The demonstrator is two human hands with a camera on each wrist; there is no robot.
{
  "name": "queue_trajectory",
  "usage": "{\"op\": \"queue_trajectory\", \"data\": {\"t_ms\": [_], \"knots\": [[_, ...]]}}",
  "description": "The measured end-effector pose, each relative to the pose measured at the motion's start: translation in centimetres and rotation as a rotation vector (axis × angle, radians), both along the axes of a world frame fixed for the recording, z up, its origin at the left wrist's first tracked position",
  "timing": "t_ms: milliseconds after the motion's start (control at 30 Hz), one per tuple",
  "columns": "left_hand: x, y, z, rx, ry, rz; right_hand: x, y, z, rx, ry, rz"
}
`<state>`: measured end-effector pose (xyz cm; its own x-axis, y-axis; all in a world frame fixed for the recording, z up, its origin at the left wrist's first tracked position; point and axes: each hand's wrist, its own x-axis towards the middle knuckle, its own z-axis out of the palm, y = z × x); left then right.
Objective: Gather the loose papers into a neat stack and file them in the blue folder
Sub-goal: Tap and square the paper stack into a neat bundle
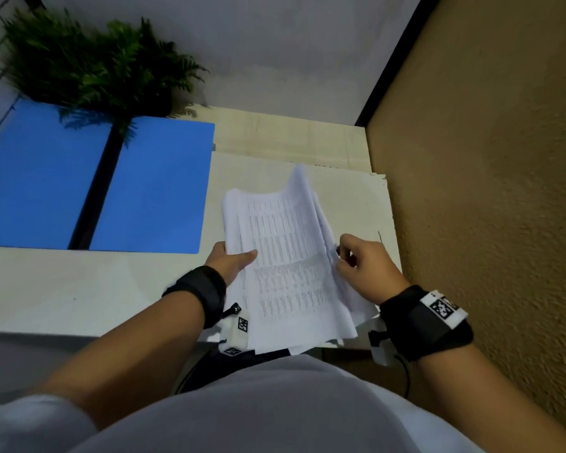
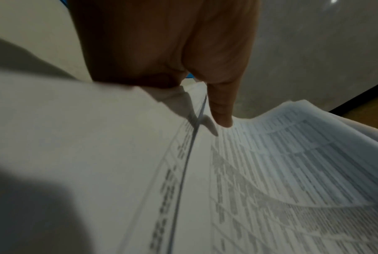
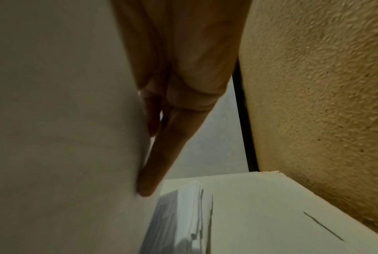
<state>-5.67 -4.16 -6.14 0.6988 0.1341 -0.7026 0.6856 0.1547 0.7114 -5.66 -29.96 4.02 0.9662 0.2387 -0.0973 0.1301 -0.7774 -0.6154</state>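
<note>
Both hands hold the papers [image 1: 285, 256] above the pale worktop [image 1: 62, 282]: left hand [image 1: 231, 261] thumb on top, right hand [image 1: 360, 261] pinching the edge. The blue folder [image 1: 89, 181] lies open beside a fern [image 1: 92, 67]; textured tan wall [image 1: 487, 158] right.

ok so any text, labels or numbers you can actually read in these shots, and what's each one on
None can be read.
Top sheet of the papers: rows and columns of small print, too blurred to read in the head view and the left wrist view.
Wrist tags: black-and-white square code patterns, no letters or numbers.
Blue folder: no print showing.
</note>
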Motion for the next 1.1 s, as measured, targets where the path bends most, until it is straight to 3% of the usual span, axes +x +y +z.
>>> {"op": "queue_trajectory", "data": {"t_ms": [200,400,500,567,633,767,867,1000,1100], "knots": [[-0.2,-0.6,-0.4,0.176,-0.003,-0.059,0.5,-0.5,1.4,0.025,-0.038,-0.119],[0.3,-0.6,0.2,0.307,-0.004,-0.147,0.5,-2.6,7.2,-0.028,-0.468,-0.229],[0.3,-0.6,0.6,0.364,-0.025,-0.2,0.6,-3.0,9.8,0.09,-0.584,-0.253],[0.5,-0.7,0.9,0.368,-0.008,-0.216,0.9,-2.7,9.3,0.26,-0.48,-0.299],[0.6,-0.6,1.1,0.369,0.022,-0.227,1.0,-2.0,6.6,0.346,-0.262,-0.357],[1.2,0.1,-0.4,0.219,-0.017,-0.153,0.1,-0.1,-1.7,0.224,0.176,-0.376],[1.4,0.2,-1.9,0.048,0.017,-0.078,-0.9,0.7,-6.9,0.145,0.321,-0.337],[1.1,-0.6,-2.4,-0.081,0.009,-0.054,-1.1,1.3,-10.2,-0.16,0.424,-0.385],[-0.2,-1.7,-1.8,-0.059,-0.068,-0.05,-1.1,2.0,-10.9,-0.013,0.461,-0.417]]}}
